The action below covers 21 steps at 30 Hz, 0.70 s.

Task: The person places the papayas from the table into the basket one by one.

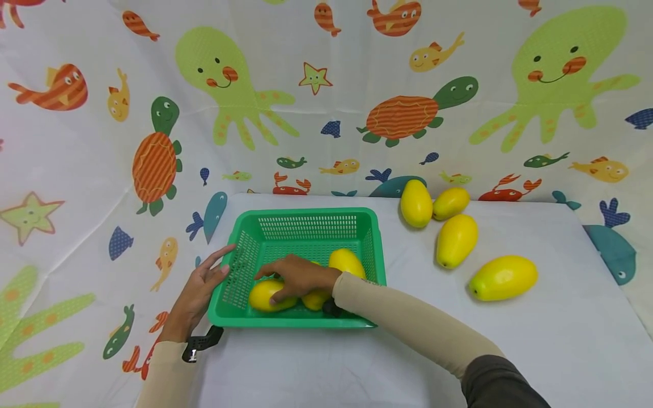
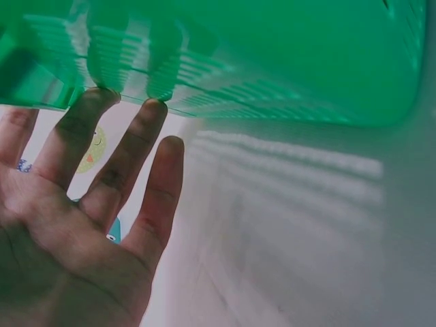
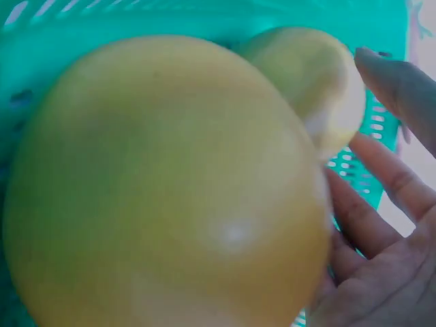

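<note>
A green plastic basket point(image 1: 306, 323) sits on the white table with yellow papaya-like fruits in it. My left hand point(image 1: 196, 292) is at the basket's left side, its fairly straight fingertips touching the wall in the left wrist view. Inside the basket, my right hand point(image 1: 296, 275) reaches over the leftmost fruit point(image 1: 262, 296), thumb along its near side and fingers spread. Another fruit point(image 1: 347, 260) lies by the right wrist, and one more point(image 1: 315, 299) is partly hidden under the hand. The right wrist view has a large fruit point(image 3: 163, 191) up close, with a smaller-looking one point(image 3: 300, 75) beside the fingertips.
Right of the basket, several more yellow fruits lie on the table point(image 1: 408, 334): one upright-looking fruit point(image 1: 416, 204), a small one point(image 1: 451, 204), a longer one point(image 1: 457, 241) and one farther right point(image 1: 504, 277). A sea-animal printed cloth point(image 1: 326, 153) hangs behind and at the left.
</note>
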{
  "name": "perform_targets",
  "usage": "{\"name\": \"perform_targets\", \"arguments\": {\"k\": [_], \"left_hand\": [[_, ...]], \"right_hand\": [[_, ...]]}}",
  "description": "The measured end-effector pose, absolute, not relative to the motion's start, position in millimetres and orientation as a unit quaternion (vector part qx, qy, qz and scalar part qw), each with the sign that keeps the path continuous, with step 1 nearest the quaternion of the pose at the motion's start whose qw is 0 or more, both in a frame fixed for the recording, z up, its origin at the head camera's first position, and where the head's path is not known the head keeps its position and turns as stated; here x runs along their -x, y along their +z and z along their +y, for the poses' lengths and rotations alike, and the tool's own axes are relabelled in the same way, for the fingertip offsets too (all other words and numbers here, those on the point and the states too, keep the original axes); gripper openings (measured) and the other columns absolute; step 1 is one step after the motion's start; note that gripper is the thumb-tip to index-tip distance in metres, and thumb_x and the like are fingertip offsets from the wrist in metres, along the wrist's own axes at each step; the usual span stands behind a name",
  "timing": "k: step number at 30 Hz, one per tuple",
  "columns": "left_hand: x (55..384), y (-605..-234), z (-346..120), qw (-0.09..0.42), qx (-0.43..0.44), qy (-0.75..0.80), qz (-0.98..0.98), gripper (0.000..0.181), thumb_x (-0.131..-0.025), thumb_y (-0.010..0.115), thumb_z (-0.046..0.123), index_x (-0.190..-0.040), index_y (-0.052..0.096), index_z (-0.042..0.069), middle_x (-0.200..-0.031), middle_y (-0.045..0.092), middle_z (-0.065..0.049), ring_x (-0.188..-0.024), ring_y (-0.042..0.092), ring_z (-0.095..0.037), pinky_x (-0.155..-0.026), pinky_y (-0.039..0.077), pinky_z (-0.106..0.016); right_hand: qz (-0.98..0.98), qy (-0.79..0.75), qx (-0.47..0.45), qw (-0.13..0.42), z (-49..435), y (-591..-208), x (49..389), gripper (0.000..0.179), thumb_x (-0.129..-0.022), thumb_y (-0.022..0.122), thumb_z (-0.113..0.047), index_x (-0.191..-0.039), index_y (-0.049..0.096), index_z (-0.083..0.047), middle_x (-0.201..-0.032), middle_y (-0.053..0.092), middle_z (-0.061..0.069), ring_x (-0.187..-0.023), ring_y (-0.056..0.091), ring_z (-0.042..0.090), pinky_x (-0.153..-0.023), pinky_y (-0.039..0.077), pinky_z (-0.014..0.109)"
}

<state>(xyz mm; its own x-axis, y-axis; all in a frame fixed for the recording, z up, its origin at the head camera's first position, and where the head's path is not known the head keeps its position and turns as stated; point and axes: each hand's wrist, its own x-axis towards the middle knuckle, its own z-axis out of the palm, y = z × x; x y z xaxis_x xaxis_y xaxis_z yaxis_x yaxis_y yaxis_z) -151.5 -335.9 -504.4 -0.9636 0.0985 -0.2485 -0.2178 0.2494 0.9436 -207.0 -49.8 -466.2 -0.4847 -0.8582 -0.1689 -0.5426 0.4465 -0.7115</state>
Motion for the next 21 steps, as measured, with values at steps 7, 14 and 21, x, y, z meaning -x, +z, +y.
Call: {"name": "perform_targets", "arguments": {"k": [7, 14, 21], "left_hand": [[150.7, -503.9, -334.9, 0.127, 0.034, 0.609, 0.782, 0.056, -0.112, 0.053, 0.038, -0.166, 0.036, 0.033, -0.152, 0.058, -0.003, -0.11, 0.075, -0.009, -0.088, 0.066, -0.035], [149.1, -503.8, -333.0, 0.126, 0.047, 0.6, 0.789, 0.058, -0.111, 0.054, 0.041, -0.166, 0.036, 0.036, -0.159, 0.053, -0.01, -0.109, 0.075, -0.008, -0.088, 0.066, -0.037], [149.1, -503.0, -332.9, 0.127, 0.05, 0.606, 0.784, 0.058, -0.111, 0.055, 0.041, -0.166, 0.036, 0.036, -0.148, 0.06, 0.004, -0.108, 0.076, -0.01, -0.088, 0.066, -0.039]], "right_hand": [[0.81, -0.325, 0.423, 0.244, -42.4, -451.3, 207.9, 0.058, -0.098, 0.078, -0.03, -0.152, 0.059, -0.021, -0.153, 0.063, 0.0, -0.137, 0.062, 0.019, -0.113, 0.052, 0.03], [0.813, -0.354, 0.411, 0.21, -34.4, -436.1, 210.3, 0.056, -0.099, 0.078, -0.031, -0.152, 0.059, -0.023, -0.148, 0.066, -0.003, -0.135, 0.064, 0.021, -0.11, 0.055, 0.03], [0.813, -0.4, 0.394, 0.156, -20.2, -419.1, 217.7, 0.051, -0.099, 0.078, -0.025, -0.148, 0.062, -0.019, -0.144, 0.069, 0.0, -0.13, 0.067, 0.019, -0.112, 0.054, 0.032]]}}
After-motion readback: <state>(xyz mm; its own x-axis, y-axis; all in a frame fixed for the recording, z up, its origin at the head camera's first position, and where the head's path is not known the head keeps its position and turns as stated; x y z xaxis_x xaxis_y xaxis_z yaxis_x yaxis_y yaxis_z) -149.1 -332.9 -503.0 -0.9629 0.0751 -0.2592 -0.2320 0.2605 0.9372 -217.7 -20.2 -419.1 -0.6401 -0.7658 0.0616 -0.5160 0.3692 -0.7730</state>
